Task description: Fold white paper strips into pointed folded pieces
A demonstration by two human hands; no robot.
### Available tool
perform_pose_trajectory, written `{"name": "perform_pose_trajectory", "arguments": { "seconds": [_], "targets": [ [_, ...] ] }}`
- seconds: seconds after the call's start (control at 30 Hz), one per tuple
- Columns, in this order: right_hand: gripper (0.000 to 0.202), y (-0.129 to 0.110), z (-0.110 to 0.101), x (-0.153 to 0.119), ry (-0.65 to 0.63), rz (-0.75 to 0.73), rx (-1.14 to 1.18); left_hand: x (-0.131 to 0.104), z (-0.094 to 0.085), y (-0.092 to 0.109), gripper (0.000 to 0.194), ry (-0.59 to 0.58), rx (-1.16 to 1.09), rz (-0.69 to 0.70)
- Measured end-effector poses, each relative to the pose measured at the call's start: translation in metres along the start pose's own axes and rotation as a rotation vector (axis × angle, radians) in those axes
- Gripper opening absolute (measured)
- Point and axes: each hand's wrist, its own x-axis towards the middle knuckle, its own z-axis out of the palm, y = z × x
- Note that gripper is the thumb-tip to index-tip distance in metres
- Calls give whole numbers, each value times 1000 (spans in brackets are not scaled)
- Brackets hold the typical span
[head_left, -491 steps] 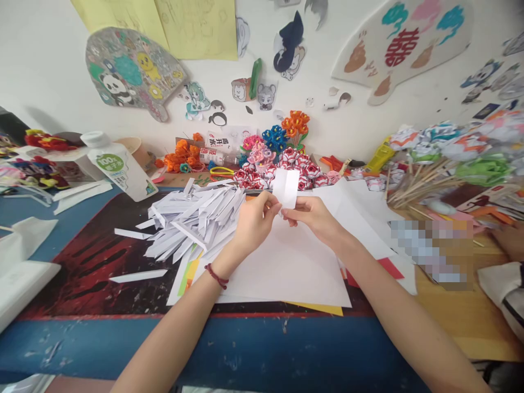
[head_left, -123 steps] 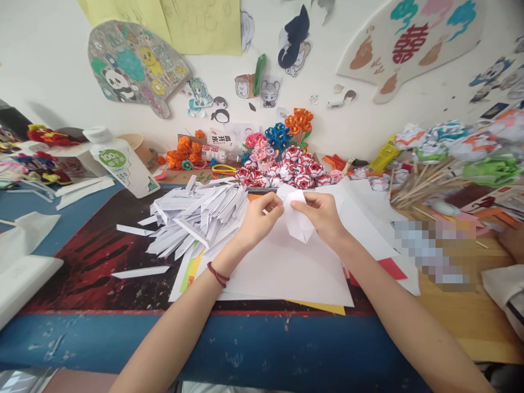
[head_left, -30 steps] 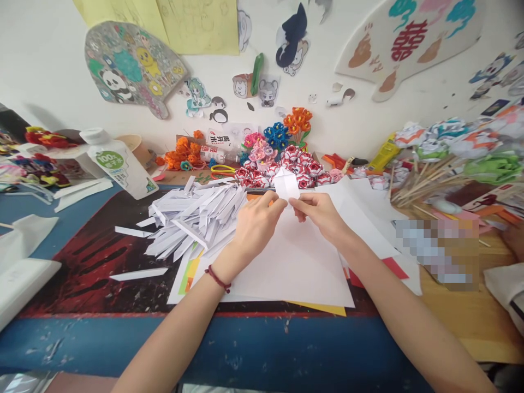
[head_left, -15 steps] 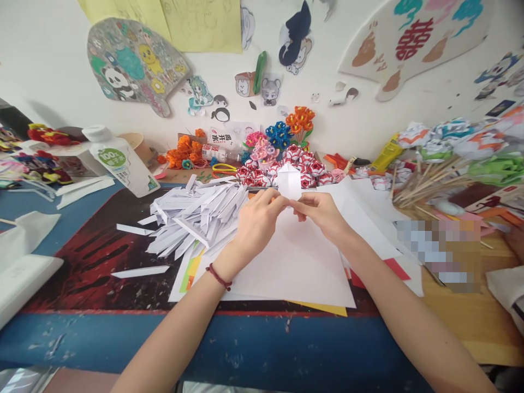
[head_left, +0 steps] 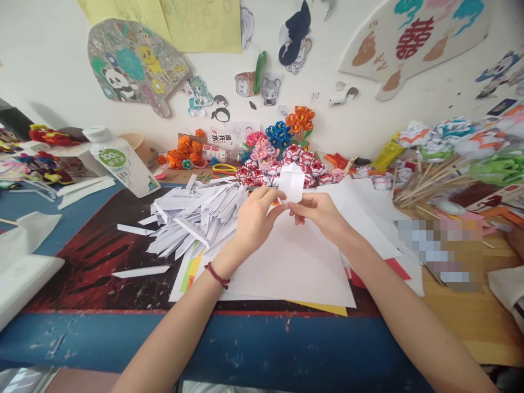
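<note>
Between my two hands a small folded piece of white paper (head_left: 292, 183) stands upright, its creased top above my fingers. My left hand (head_left: 258, 217) pinches its lower left edge between thumb and fingers. With thumb and forefinger, my right hand (head_left: 316, 214) grips the lower right edge, the other fingers curled under. Below both hands lie large white sheets (head_left: 286, 267) with coloured sheets showing at their edges. A heap of folded white paper strips (head_left: 200, 213) spreads to the left of my left hand.
Red-and-white paper flowers (head_left: 262, 172) crowd the back by the wall. A white bottle (head_left: 123, 161) stands back left. At right, wooden sticks (head_left: 426, 183) carry paper flowers. Two single strips, one a folded strip (head_left: 140, 272), lie on the dark mat (head_left: 94, 251). A white box (head_left: 28, 284) sits at left.
The fingers of my left hand have lifted and spread slightly along the paper's edge. The folded paper has shifted a little to the right and tilted.
</note>
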Motion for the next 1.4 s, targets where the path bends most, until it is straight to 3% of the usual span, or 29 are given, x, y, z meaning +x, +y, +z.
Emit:
{"name": "perform_pose_trajectory", "arguments": {
  "seconds": [0.17,0.63,0.87,1.0,1.17,1.4],
  "targets": [
    [40,1,-2,-1,-69,15,41,1,0,-3,9,-27,-95,-43],
    [32,2,-2,-1,-180,85,84,1,-2,3,7,32,-148,-32],
    [30,2,0,-1,-135,29,74,2,-2,5,4,51,-211,-60],
    [28,1,2,-2,-125,12,92,3,0,3,26,81,-354,-160],
    [28,1,3,-2,-125,26,117,3,0,-1,26,41,-467,-184],
    [25,-2,-1,-2,-126,30,122,7,-13,-4,12,-104,-442,-38]
  ]
}}
